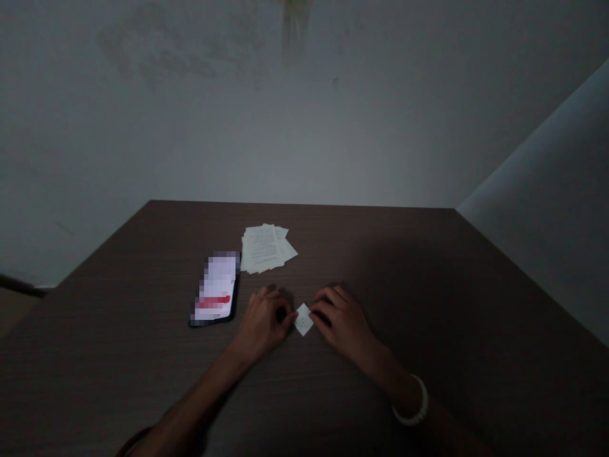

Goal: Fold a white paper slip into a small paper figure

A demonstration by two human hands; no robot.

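A small folded piece of paper [303, 320], diamond-shaped and white with faint printed lines, is between my hands just above or on the table. My left hand [266, 319] pinches its left corner between thumb and forefinger. At the opposite corner, the thumb and forefinger of my right hand [343, 319] close on the paper too. The other fingers of both hands are curled, their tips partly hidden.
A lit phone [216, 289] with a blurred screen lies left of my left hand. Beyond it, a loose stack of printed paper sheets [264, 249] rests on the dark wooden table [380, 235]. A stained wall [333, 127] rises behind the table's far edge.
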